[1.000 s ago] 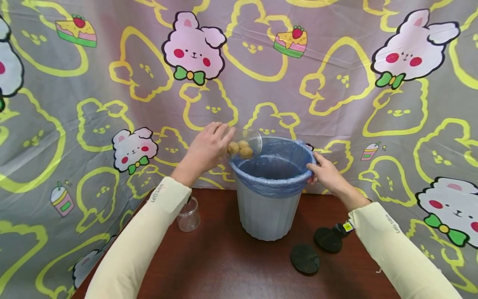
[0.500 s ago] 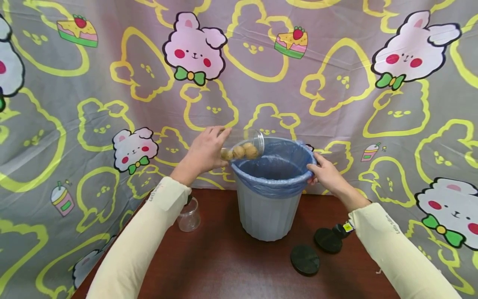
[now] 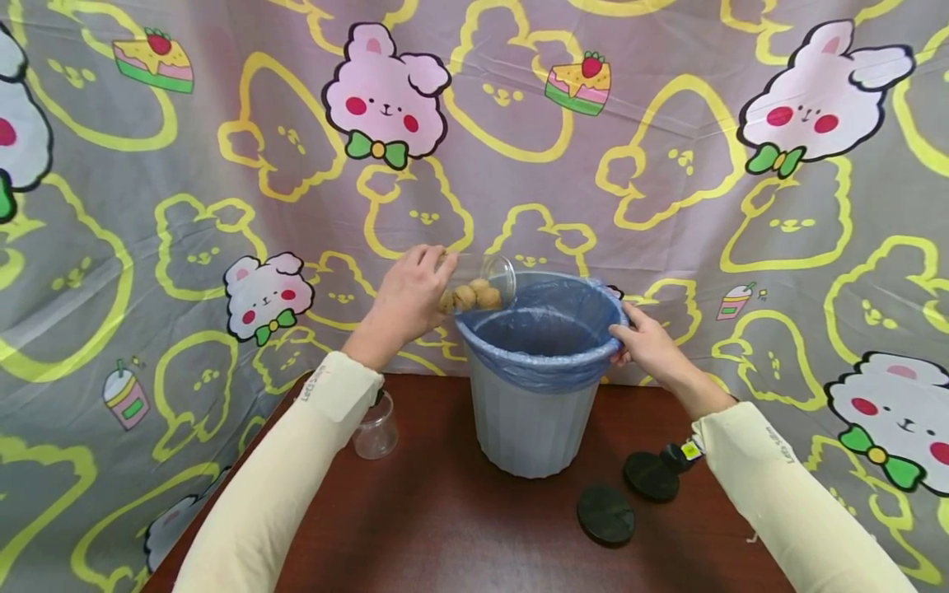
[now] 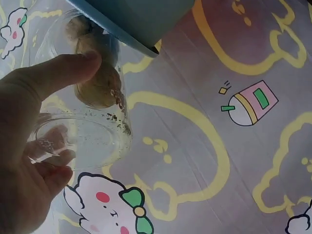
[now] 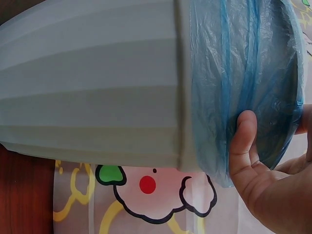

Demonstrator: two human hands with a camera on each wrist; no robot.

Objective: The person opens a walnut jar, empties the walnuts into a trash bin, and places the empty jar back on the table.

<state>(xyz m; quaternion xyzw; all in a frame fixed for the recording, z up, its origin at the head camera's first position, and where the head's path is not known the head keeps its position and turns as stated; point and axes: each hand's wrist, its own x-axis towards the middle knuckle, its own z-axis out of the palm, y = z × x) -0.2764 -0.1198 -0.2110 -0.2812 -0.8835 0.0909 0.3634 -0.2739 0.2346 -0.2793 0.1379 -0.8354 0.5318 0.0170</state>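
Note:
My left hand (image 3: 411, 296) grips a clear jar (image 3: 498, 270) lying on its side, its mouth over the left part of the bin's rim. Several round brown walnuts (image 3: 476, 295) lie inside the jar. In the left wrist view, my thumb crosses the jar's wall, with walnuts (image 4: 97, 83) beyond it and small brown crumbs near its base. A pale grey trash bin (image 3: 534, 420) stands on the table, lined with a blue plastic bag (image 3: 549, 371) folded over the rim. My right hand (image 3: 648, 342) pinches the bag-covered rim at the right, thumb outside. The bin's bottom is hidden.
A second clear jar (image 3: 376, 428) stands on the brown table (image 3: 460, 527) by my left sleeve. Two dark round lids (image 3: 605, 515) lie at the right front, one partly under the right wrist camera (image 3: 682, 453). A patterned cloth (image 3: 534, 181) hangs behind.
The jar and my left hand shifted slightly right, then back left, and the walnuts rolled about inside. My right hand stays on the rim.

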